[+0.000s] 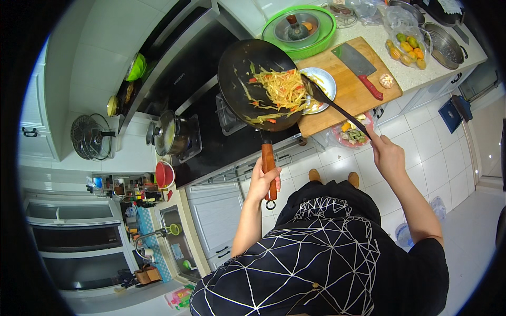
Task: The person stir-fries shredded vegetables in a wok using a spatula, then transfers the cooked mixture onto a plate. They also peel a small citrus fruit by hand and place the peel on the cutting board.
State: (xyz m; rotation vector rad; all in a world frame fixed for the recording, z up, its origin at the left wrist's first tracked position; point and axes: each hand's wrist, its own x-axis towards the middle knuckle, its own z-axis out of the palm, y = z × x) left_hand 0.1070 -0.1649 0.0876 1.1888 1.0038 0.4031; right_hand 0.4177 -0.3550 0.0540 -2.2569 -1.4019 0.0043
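Observation:
My left hand (265,178) grips the wooden handle (268,166) of a dark wok (241,71), which is held tilted over the cooktop's right edge. Shredded yellow vegetables with red bits (282,89) lie in the wok towards its right rim. In my right hand (387,155) is the long black handle of a spatula (336,106); its blade is at the wok's rim, touching the food. Just beneath that rim a white bowl or plate (330,81) stands on a wooden cutting board (316,120), with some of the shreds in it. The wok hides its left part.
A cleaver (357,61) with a red handle and a garlic bulb (386,81) lie on the board. Behind it is a green basket (330,37) with a metal bowl. A lidded glass pot (170,134) stands on the cooktop (197,152). Below the counter hangs a bag of scraps (348,136).

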